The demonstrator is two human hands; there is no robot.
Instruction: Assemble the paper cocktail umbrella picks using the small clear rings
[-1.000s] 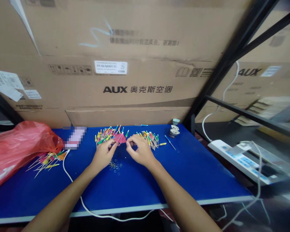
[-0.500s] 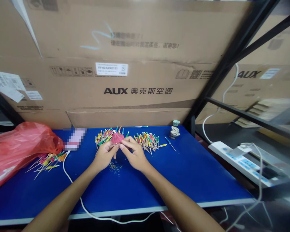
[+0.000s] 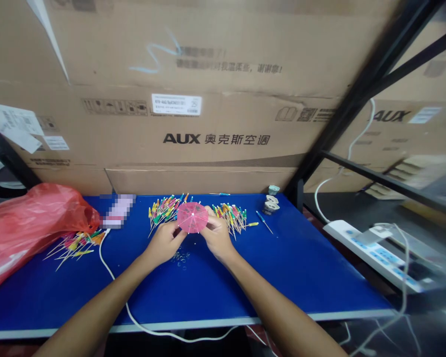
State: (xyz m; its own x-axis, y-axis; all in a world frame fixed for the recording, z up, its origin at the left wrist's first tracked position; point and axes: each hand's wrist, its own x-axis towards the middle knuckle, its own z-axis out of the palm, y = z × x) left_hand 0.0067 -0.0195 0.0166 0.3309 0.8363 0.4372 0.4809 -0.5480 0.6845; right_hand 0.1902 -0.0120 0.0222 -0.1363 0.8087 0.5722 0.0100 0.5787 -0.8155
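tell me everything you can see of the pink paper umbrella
The pink umbrella is spread open into a round, ribbed canopy that looks like thin paper. A small pale tip marks its centre, with dark markings towards the far side and pale rib ends around the rim. It is held up over the blue table, its top facing the camera, between the left hand and right hand. The canopy hides any stick beneath.

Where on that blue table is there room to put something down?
The broadest bare patch of blue table lies between the right forearm and the table's right edge. Another lies between the forearms, nearer the person than the small rings. It's crowded toward the back, around the hands and pink umbrella, and at left by the red bag.
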